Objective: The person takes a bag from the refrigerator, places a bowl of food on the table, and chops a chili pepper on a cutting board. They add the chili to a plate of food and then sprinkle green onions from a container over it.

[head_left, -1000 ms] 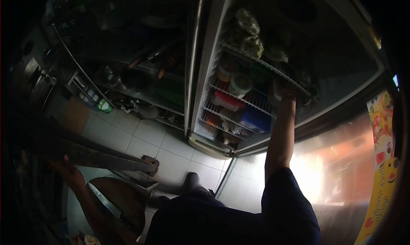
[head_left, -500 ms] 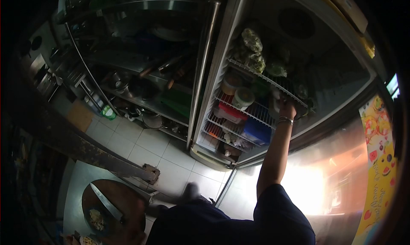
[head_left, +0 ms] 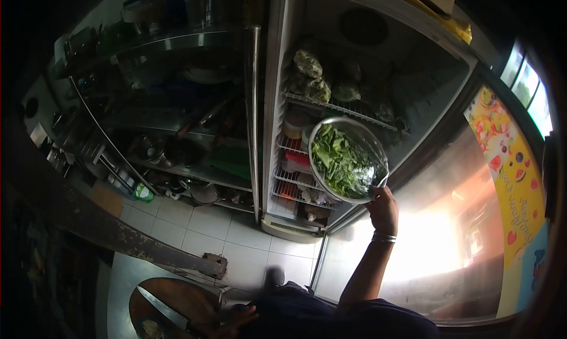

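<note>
My right hand (head_left: 384, 212) grips the rim of a round metal bowl (head_left: 316, 172) in front of the open refrigerator. Cut leafy greens (head_left: 338, 156) fill much of the bowl, which is tilted toward me. Something clear and shiny, like plastic film, shows on its right side. Low in the view, my left hand (head_left: 237, 320) is in shadow beside the round wooden cutting board (head_left: 177, 295), its fingers stretched out and holding nothing I can see. A knife (head_left: 159, 306) lies on the board near a small pile of chopped pale food (head_left: 152, 329).
Bagged vegetables (head_left: 313, 79) sit on the upper wire shelf, with tubs and containers below. The refrigerator door (head_left: 407, 268) stands open on the right. Metal racks with cookware (head_left: 153, 150) are at left. A rusty beam (head_left: 147, 238) crosses above the tiled floor (head_left: 207, 227).
My right hand has come out of the refrigerator, bringing the bowl of greens off the shelf and toward me. My left hand now shows beside the cutting board. The view has shifted right.
</note>
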`<action>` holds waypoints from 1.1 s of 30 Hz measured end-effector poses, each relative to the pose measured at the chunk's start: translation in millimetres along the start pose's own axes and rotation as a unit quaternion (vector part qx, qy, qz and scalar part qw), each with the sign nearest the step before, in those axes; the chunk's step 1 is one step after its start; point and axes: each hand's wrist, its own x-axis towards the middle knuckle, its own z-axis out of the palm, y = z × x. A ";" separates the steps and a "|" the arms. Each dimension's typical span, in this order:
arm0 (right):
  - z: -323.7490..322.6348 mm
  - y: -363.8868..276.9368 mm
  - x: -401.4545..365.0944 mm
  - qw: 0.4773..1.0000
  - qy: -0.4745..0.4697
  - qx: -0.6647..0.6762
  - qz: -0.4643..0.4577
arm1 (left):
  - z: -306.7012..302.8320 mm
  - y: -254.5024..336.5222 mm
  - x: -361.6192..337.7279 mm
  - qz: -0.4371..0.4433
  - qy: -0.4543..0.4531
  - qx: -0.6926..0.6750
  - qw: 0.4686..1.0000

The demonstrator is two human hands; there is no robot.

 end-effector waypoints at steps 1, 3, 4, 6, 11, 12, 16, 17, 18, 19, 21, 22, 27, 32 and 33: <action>-8.0 -5.8 0.5 0.987 0.001 0.127 0.098 | -0.4 -1.0 -4.8 -0.003 -0.007 0.000 1.000; -22.0 -17.8 6.6 0.920 0.045 0.350 0.172 | -2.8 -2.5 -12.7 -0.005 -0.013 -0.003 1.000; -28.8 -24.3 16.0 0.895 0.061 0.412 0.160 | -4.9 -3.1 -16.0 -0.005 -0.014 -0.004 1.000; -44.0 -33.1 48.2 0.834 0.079 0.529 0.132 | -5.6 -3.8 -23.3 -0.005 -0.018 -0.012 1.000; -59.5 -5.5 202.6 0.704 0.039 0.705 0.075 | -4.1 -5.6 -46.2 0.002 -0.009 -0.019 1.000; -57.6 10.9 237.1 0.684 0.029 0.726 0.069 | -3.4 -5.9 -50.8 0.006 -0.007 -0.018 1.000; -14.9 4.1 291.7 0.831 -0.041 0.550 0.068 | 9.6 -14.2 -74.7 -0.001 0.042 -0.045 0.998; 7.7 -1.8 300.0 0.856 -0.068 0.508 0.059 | 17.1 -19.0 -78.8 -0.015 0.055 -0.077 0.995; 21.8 -5.8 302.1 0.874 -0.085 0.475 0.056 | 22.0 -17.2 -82.6 -0.040 0.071 -0.061 0.995; 37.9 -9.6 307.5 0.883 -0.101 0.454 0.055 | 25.8 -14.3 -83.8 -0.064 0.084 -0.047 0.993; 62.3 -18.5 311.4 0.901 -0.100 0.418 0.056 | 25.2 -13.6 -92.8 -0.044 0.083 -0.068 0.993; 77.0 -27.3 307.0 0.908 -0.096 0.405 0.057 | 33.3 -14.8 -98.6 -0.062 0.136 -0.079 0.986; 100.7 -56.3 280.7 0.933 -0.073 0.346 0.064 | 54.9 -10.7 -121.7 -0.002 0.233 -0.123 0.965; 97.4 -58.7 288.3 0.942 -0.049 0.330 0.040 | 69.9 -16.5 -131.3 0.030 0.239 -0.139 0.960; 86.7 -52.5 294.2 0.943 -0.028 0.330 0.028 | 72.5 -16.4 -135.4 0.034 0.256 -0.142 0.956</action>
